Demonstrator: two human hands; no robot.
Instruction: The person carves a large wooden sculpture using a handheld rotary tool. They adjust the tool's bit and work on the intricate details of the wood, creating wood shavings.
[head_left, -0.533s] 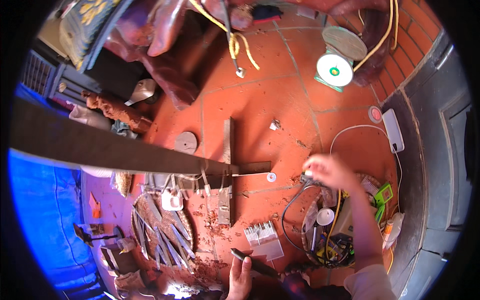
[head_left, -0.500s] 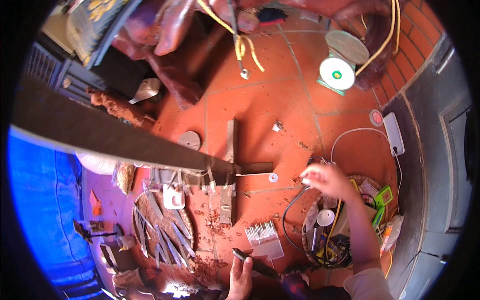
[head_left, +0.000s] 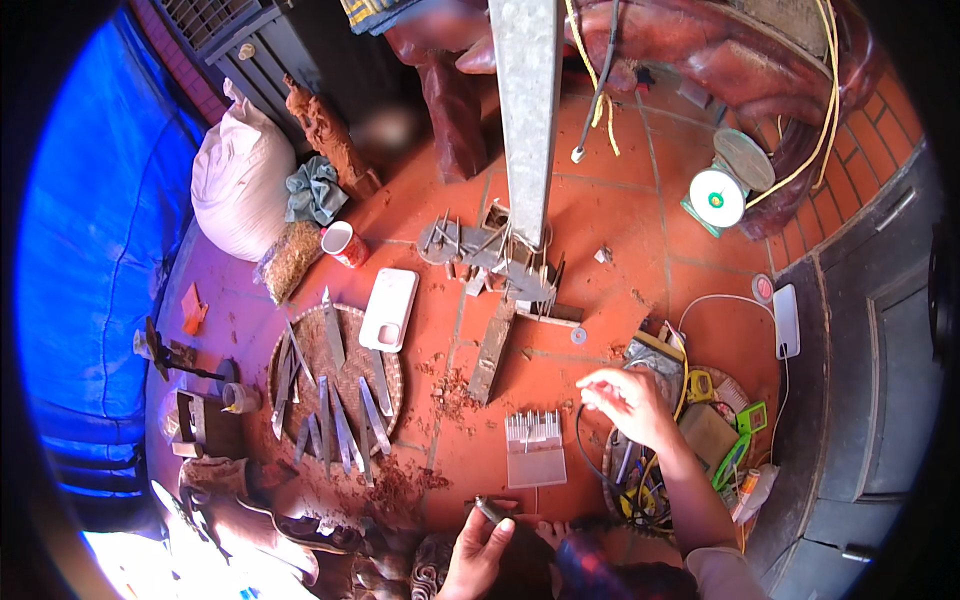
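Near the bottom edge, my left hand [head_left: 475, 560] is closed around a dark cylindrical handpiece [head_left: 490, 510], its tip pointing up and left. My right hand [head_left: 632, 405] reaches over the left side of a basket of tools, fingers bent but apart, and I see nothing in them. Just beyond it lies a grey and dark box [head_left: 655, 352] with cables. Between the hands, a clear case [head_left: 536, 465] with a row of small bits lies opened on the floor. Part of a dark carved wooden piece [head_left: 400, 575] shows beside my left hand.
Left of centre, a round woven tray [head_left: 398, 415] carries several long metal blades and a white phone [head_left: 390, 310]. A metal post [head_left: 527, 120] stands on a wooden base [head_left: 492, 355]. On the right are the cluttered basket [head_left: 735, 395], a white power strip [head_left: 787, 320] and a dial scale [head_left: 716, 198].
The view has swung, so the post looks upright and the white sack and cup show fully. My right hand has drawn back from the box, its fingers loosened. My left hand keeps the handpiece.
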